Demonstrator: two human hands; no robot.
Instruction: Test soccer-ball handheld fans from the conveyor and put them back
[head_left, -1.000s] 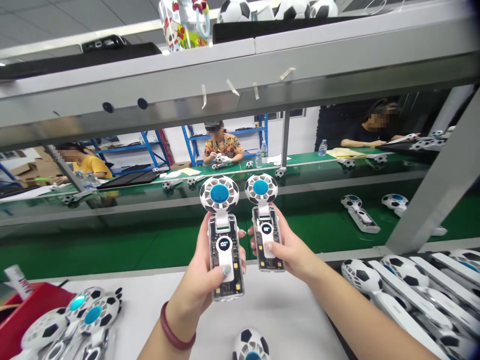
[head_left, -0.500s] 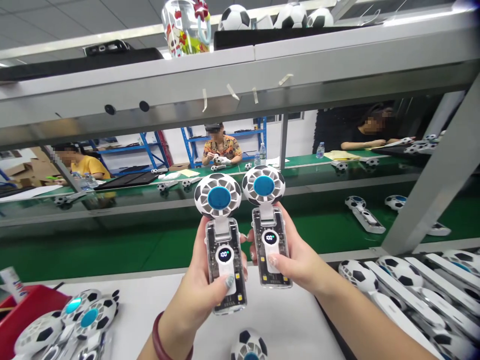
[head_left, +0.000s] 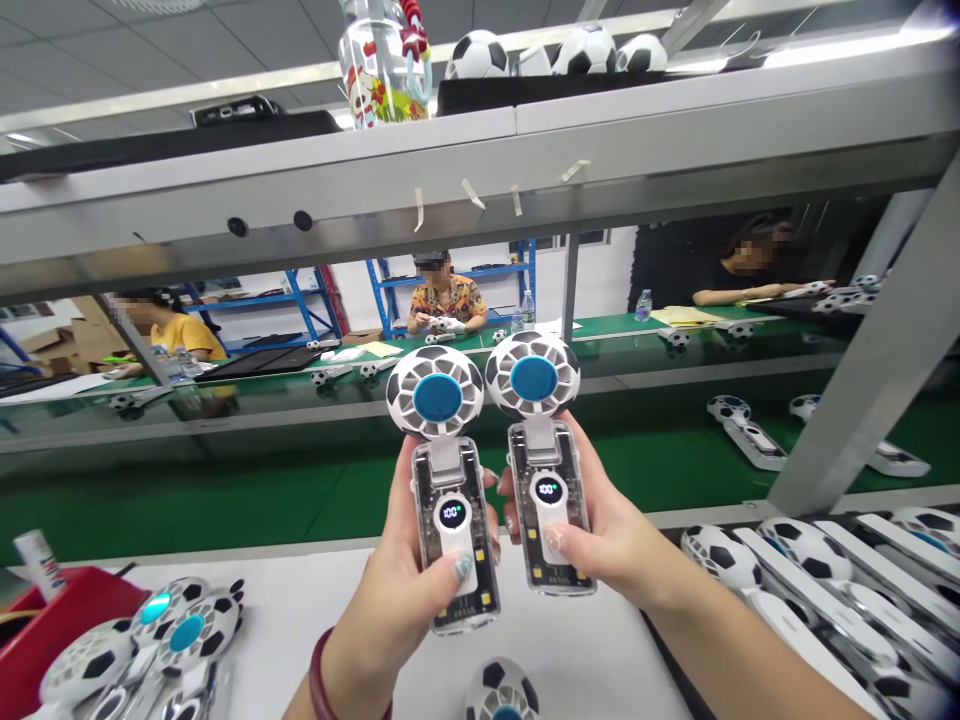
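Observation:
My left hand (head_left: 409, 575) grips a handheld fan (head_left: 437, 398) with a football-patterned head, a blue round centre and a clear handle. A matching handheld fan (head_left: 534, 378) is held upright in my right hand (head_left: 600, 535). Both small round displays are lit and read 100. Each thumb rests on the white strip below its display, and the other fingers wrap behind the handles. The two fan heads are side by side, almost touching. Below them, partly cut off by the lower edge, another football fan (head_left: 502, 690) lies on the white work surface (head_left: 585, 660).
Several fans (head_left: 187, 632) lie at left beside a red bin (head_left: 71, 610). More fans (head_left: 795, 550) fill a tray at right. Beyond the metal frame post (head_left: 877, 340) runs a green conveyor (head_left: 300, 500) with fans on it. Several co-workers (head_left: 446, 300) sit across.
The view has shifted slightly. My right hand's fan sits a little lower and further right in view, while both hands keep their grip. Both displays still read 100.

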